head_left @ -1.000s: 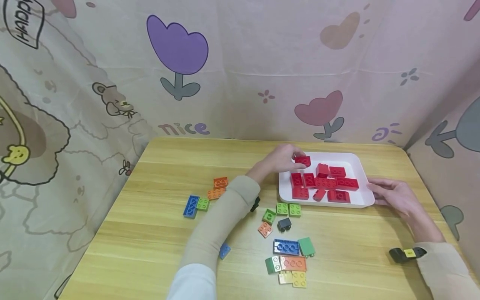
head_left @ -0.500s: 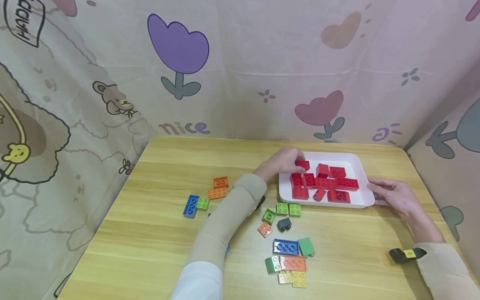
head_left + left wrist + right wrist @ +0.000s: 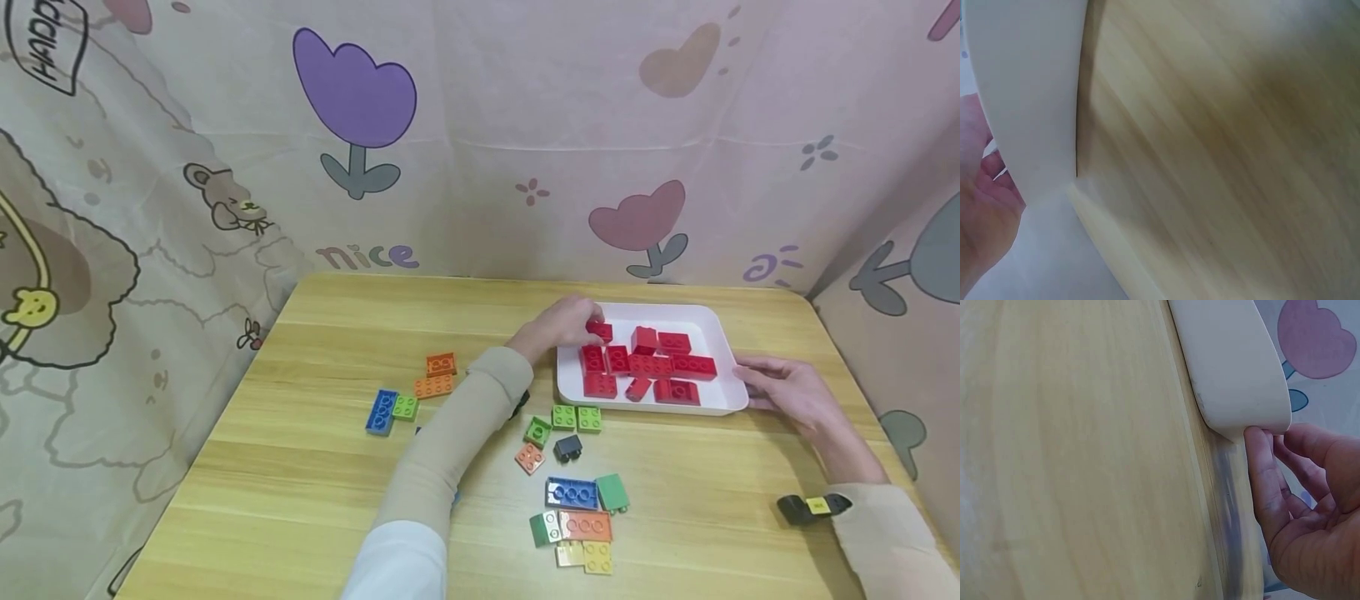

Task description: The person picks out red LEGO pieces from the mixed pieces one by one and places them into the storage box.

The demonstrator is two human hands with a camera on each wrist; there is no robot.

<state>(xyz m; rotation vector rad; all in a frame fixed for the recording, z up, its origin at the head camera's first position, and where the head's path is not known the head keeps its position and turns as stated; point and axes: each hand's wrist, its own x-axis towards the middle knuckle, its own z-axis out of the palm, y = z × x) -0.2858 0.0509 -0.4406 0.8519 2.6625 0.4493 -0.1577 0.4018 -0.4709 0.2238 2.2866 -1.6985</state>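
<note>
My left hand (image 3: 567,321) reaches over the far left corner of a white tray (image 3: 722,379) and pinches a red toy brick (image 3: 603,332) between thumb and fingers, low inside the rim. Several other red bricks, such as a long one (image 3: 693,367), lie in the tray. At the tray's right side, my right hand (image 3: 787,390) grips the rim. In the right wrist view the right thumb and fingertips meet the tray's outer wall (image 3: 1235,369). The left wrist view shows the left hand (image 3: 988,194) behind the tray wall (image 3: 1029,94), its brick hidden.
On the wooden table (image 3: 285,500) in front of the tray lie green bricks (image 3: 576,418), a black brick (image 3: 567,448), a blue brick (image 3: 572,492) and yellow ones (image 3: 597,557). Orange bricks (image 3: 435,385) and another blue brick (image 3: 382,412) lie left, beyond the left forearm. A patterned cloth hangs behind.
My left hand has lowered the red brick into the tray's far left corner and shifted it slightly left. The left forearm has swung right. The right hand and tray have stayed in place.
</note>
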